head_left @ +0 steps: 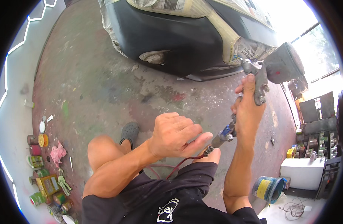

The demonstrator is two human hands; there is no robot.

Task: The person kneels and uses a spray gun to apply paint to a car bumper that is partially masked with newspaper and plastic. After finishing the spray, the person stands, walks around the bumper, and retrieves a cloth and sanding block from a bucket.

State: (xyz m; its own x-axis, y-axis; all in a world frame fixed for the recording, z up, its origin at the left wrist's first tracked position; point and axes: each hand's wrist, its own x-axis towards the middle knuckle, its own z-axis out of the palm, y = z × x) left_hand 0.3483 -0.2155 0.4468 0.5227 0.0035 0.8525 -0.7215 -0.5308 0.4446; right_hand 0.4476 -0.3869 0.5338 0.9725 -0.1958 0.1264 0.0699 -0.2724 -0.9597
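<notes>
My right hand (250, 108) is wrapped round the handle of a spray gun (260, 84), raised at the right in front of the car. A grey paint cup (285, 63) is on the gun's right side. Below the handle hangs a blue and metal fitting (226, 132), joined to a dark red air hose (183, 163) that runs down past my legs. My left hand (175, 134) hovers at the middle with curled fingers and the thumb held out; nothing shows in it. A dark grey car bumper (171, 41) stands ahead, bordered by masking paper (235, 50) and tape.
Along the left wall lie several paint cans (48, 184), a pink rag (58, 153) and a green glove (63, 183). At the right stand a blue bucket (268, 188), a white box (302, 173) and a shelf of small cans (322, 145). The floor (115, 89) is stained.
</notes>
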